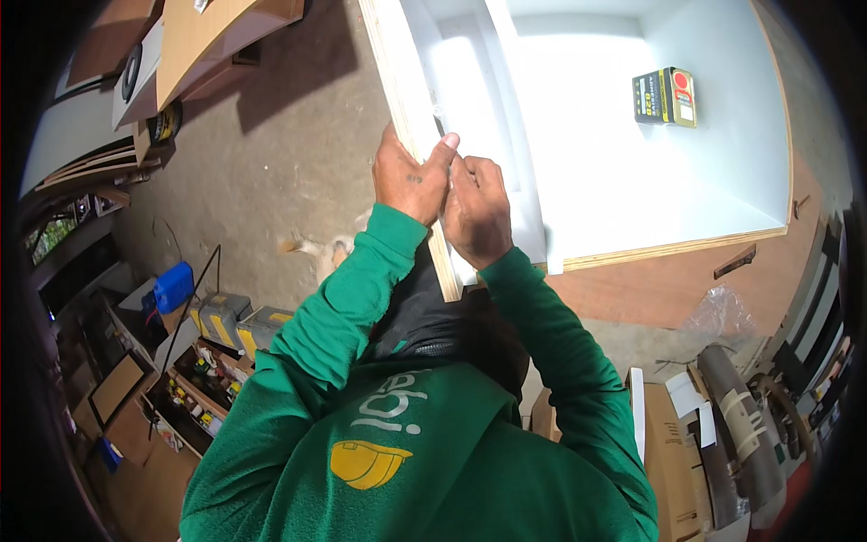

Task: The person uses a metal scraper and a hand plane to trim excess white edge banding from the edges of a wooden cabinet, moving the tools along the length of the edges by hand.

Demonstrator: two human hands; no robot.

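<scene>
My left hand [411, 181] is wrapped over the raw plywood edge of a narrow white panel [449, 282], its thumb lying on the inner side. Close against it, my right hand [479, 212] has its fingers curled in a pinch at the panel's white face. A small dark thin piece [439, 125] shows just past the left thumb; whether the right fingers hold it is hidden. To the right opens a white cabinet box [668, 239] with bare plywood edges. Inside it rests a black and yellow rectangular tin [664, 97] with a red cap.
Under the cabinet lies a brown board [623, 303] with a dark slotted piece [734, 262] and crumpled clear plastic [720, 312]. A light-furred animal [323, 256] is on the floor. Toolboxes [221, 316], a blue container [173, 287] and cardboard [673, 452] stand around.
</scene>
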